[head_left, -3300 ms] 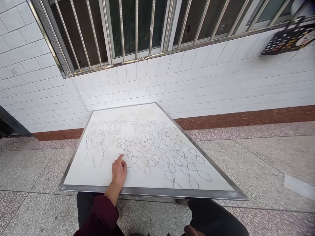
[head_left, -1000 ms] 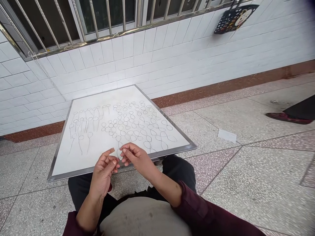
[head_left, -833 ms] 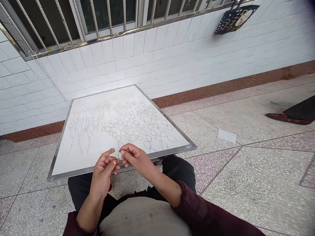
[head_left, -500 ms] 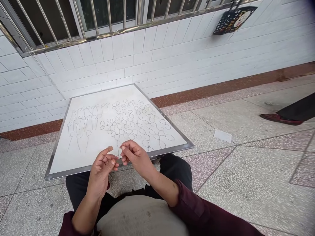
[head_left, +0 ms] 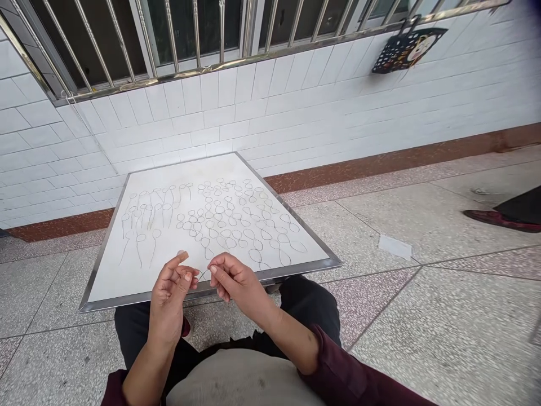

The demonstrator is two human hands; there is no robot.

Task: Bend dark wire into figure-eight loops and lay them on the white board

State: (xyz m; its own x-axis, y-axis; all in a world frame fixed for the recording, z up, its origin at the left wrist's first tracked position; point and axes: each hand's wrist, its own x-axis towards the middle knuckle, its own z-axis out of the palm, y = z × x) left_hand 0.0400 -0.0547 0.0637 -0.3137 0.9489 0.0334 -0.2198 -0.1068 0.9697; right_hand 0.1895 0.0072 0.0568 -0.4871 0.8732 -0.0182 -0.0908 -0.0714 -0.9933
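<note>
A white board (head_left: pixel 143 270) with a metal rim lies on my lap, tilted toward the wall. Several thin wire loops (head_left: pixel 236 225) lie on it in rows, some with long straight tails. My left hand (head_left: pixel 171 290) and my right hand (head_left: pixel 234 279) meet over the board's near edge. Both pinch the ends of one fine wire (head_left: pixel 203 274) stretched between their fingertips. My left forefinger sticks up.
A white tiled wall with a barred window (head_left: pixel 190 39) stands behind the board. A black dotted bag (head_left: pixel 408 48) hangs at the upper right. Another person's shoe (head_left: pixel 499 219) and a paper scrap (head_left: pixel 395 246) are on the terrazzo floor at right.
Earlier only my left hand was on the board among the loops. Now both hands hold a wire at the near edge, and over the last second they have drawn slightly apart.
</note>
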